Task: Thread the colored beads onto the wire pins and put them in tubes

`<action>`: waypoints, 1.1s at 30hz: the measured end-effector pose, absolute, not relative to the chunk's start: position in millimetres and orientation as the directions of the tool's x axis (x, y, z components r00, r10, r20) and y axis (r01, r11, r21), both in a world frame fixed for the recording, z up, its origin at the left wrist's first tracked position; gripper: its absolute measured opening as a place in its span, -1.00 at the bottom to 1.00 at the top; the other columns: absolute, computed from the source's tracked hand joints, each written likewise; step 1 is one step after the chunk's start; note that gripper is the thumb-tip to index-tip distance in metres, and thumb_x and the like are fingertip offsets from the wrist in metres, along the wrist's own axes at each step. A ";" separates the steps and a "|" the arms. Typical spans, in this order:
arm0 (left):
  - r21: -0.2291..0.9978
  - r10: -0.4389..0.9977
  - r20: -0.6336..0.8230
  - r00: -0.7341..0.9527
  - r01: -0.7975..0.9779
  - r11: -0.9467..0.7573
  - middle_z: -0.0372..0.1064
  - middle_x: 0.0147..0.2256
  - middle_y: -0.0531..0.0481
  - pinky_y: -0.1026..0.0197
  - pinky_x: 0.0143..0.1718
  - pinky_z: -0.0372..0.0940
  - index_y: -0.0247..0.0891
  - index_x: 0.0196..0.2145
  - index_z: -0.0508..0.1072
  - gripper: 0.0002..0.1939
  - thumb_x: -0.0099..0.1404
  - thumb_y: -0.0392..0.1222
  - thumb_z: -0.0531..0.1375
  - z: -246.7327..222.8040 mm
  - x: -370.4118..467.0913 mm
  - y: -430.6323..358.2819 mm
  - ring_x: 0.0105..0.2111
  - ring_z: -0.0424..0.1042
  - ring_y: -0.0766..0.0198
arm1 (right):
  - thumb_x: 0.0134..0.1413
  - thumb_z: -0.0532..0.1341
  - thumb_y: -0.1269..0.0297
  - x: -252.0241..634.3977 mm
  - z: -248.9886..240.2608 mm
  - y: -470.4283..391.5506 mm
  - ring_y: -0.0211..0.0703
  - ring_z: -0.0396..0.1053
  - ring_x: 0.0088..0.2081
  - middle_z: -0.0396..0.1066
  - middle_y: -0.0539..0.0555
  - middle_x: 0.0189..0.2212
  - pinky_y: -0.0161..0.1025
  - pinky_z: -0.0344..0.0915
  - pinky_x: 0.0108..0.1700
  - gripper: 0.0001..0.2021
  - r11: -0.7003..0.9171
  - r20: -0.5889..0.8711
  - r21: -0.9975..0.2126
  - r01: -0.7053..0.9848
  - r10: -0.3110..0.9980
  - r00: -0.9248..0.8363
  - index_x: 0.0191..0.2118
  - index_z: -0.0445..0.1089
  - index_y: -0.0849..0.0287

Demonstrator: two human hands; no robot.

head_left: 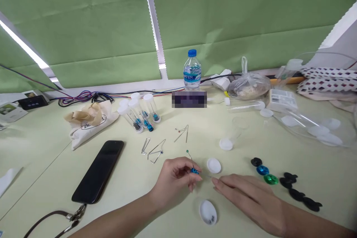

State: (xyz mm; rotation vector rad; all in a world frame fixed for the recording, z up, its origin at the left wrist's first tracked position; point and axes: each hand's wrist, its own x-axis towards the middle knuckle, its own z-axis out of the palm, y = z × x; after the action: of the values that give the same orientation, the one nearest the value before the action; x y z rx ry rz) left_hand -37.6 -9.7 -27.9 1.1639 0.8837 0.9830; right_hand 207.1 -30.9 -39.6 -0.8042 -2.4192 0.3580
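Note:
My left hand (178, 174) is closed, pinching a small shiny blue metallic part (194, 170) between thumb and fingers. A thin metal rod (190, 156) with a green bead on its end rises from that part. My right hand (248, 197) faces it from the right, its fingertips pressed together. Something thin and pale seems to stick out from these fingertips, too small to name. Behind the hands lies a white round cap (214, 165). A white cap (208, 212) in front holds several tiny dark pieces.
Bent metal rods (156, 151) and clear tubes (152, 107) with blue parts lie beyond my left hand. Black, blue and green parts (262, 170) line the right. A phone (98, 171), cloth pouch (92, 124) and water bottle (192, 70) also occupy the table.

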 end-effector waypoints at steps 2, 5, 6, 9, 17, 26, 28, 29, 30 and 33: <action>0.986 0.943 -0.038 0.331 -0.139 0.089 0.38 -0.51 0.01 0.32 -0.56 0.26 -0.35 -0.40 0.55 -0.87 0.09 -0.23 0.35 -28.2 -38.0 -9.9 -0.61 0.29 0.44 | 0.34 -0.03 0.38 210.8 -45.7 -29.1 -0.14 0.48 -0.05 0.51 0.11 -0.07 -0.26 0.40 -0.01 -0.64 0.827 0.499 -0.318 0.464 0.562 -0.660 0.17 0.29 0.11; 0.991 0.946 -0.015 0.325 -0.122 0.057 0.38 -0.48 0.01 0.32 -0.55 0.27 -0.33 -0.41 0.55 -0.89 0.10 -0.24 0.35 -27.9 -38.4 -10.7 -0.59 0.30 0.43 | 0.27 0.10 0.41 211.9 -50.5 -25.6 -0.13 0.50 -0.09 0.53 0.11 -0.10 -0.30 0.41 -0.01 -0.64 0.860 0.561 -0.224 0.459 0.499 -0.660 0.15 0.31 0.16; 0.992 0.946 -0.007 0.325 -0.114 0.046 0.38 -0.47 0.00 0.32 -0.54 0.27 -0.33 -0.41 0.55 -0.90 0.10 -0.25 0.34 -27.7 -38.5 -11.0 -0.58 0.30 0.44 | 0.25 0.11 0.42 210.0 -49.4 -24.7 -0.14 0.51 -0.12 0.54 0.11 -0.12 -0.31 0.42 -0.03 -0.67 0.852 0.568 -0.225 0.472 0.509 -0.647 0.11 0.34 0.17; 0.995 0.943 0.027 0.332 -0.097 0.006 0.38 -0.47 0.01 0.32 -0.53 0.27 -0.32 -0.41 0.55 -0.91 0.11 -0.25 0.33 -26.7 -38.3 -11.5 -0.58 0.29 0.44 | 0.26 0.10 0.43 198.1 -37.6 -24.0 -0.20 0.53 -0.29 0.56 0.08 -0.26 -0.35 0.47 -0.22 -0.77 0.789 0.552 -0.344 0.510 0.609 -0.570 -0.04 0.42 0.16; 0.997 0.934 0.079 0.347 -0.040 -0.070 0.42 -0.43 -0.02 0.33 -0.51 0.27 -0.28 -0.38 0.56 -0.93 0.15 -0.25 0.30 -26.0 -38.5 -12.3 -0.55 0.29 0.43 | 0.26 0.10 0.29 175.5 -24.1 -34.7 -0.32 0.35 -0.62 0.37 -0.04 -0.59 -0.40 0.34 -0.59 -0.83 0.313 0.184 -0.891 0.330 0.912 -0.367 -0.32 0.39 0.16; 0.998 0.933 0.062 0.355 -0.012 -0.061 0.42 -0.42 -0.03 0.33 -0.53 0.22 -0.29 -0.41 0.56 -0.93 0.17 -0.24 0.28 -20.0 -36.9 -14.5 -0.57 0.26 0.44 | 0.24 0.09 0.11 164.8 -18.1 -34.0 -0.36 0.24 -0.69 0.25 -0.09 -0.69 -0.44 0.24 -0.69 -0.67 -0.024 -0.106 -0.969 0.246 0.940 -0.324 -0.47 0.33 0.19; 0.998 0.939 -0.009 0.344 -0.060 0.032 0.39 -0.48 0.01 0.32 -0.54 0.22 -0.30 -0.44 0.54 -0.91 0.16 -0.22 0.29 -18.7 -36.5 -12.8 -0.59 0.26 0.44 | 0.27 0.08 0.18 168.3 -18.4 -29.5 -0.32 0.32 -0.63 0.34 -0.03 -0.58 -0.41 0.31 -0.62 -0.75 0.271 0.131 -0.880 0.390 0.928 -0.348 -0.31 0.40 0.19; 0.994 0.938 -0.042 0.344 -0.081 0.074 0.37 -0.52 0.03 0.33 -0.54 0.21 -0.31 -0.45 0.53 -0.89 0.15 -0.21 0.30 -18.6 -36.7 -11.8 -0.60 0.25 0.45 | 0.28 0.08 0.22 171.2 -19.0 -27.0 -0.29 0.36 -0.58 0.40 0.02 -0.50 -0.39 0.35 -0.56 -0.79 0.445 0.275 -0.761 0.471 0.880 -0.387 -0.21 0.41 0.19; 0.989 0.934 -0.072 0.350 -0.097 0.112 0.34 -0.56 0.05 0.33 -0.54 0.21 -0.32 -0.45 0.53 -0.88 0.15 -0.20 0.30 -18.7 -37.0 -10.7 -0.62 0.25 0.45 | 0.29 0.07 0.26 174.5 -19.7 -24.7 -0.27 0.40 -0.52 0.43 0.08 -0.40 -0.35 0.38 -0.50 -0.80 0.588 0.396 -0.606 0.535 0.807 -0.438 -0.11 0.40 0.18; 0.971 0.917 -0.140 0.373 -0.129 0.200 0.30 -0.62 0.08 0.33 -0.54 0.22 -0.35 -0.43 0.52 -0.84 0.15 -0.17 0.31 -21.1 -38.4 -8.4 -0.64 0.26 0.45 | 0.28 0.06 0.41 184.4 -20.0 -19.6 -0.15 0.45 -0.37 0.45 0.18 -0.21 -0.20 0.41 -0.33 -0.74 0.776 0.535 -0.227 0.588 0.604 -0.590 0.02 0.37 0.14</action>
State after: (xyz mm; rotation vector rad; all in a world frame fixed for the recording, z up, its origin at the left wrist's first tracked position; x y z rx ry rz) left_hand -38.4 -8.4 -21.1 1.1181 0.8996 0.8889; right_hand 184.4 -19.6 -20.0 -0.8849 -2.3609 0.0341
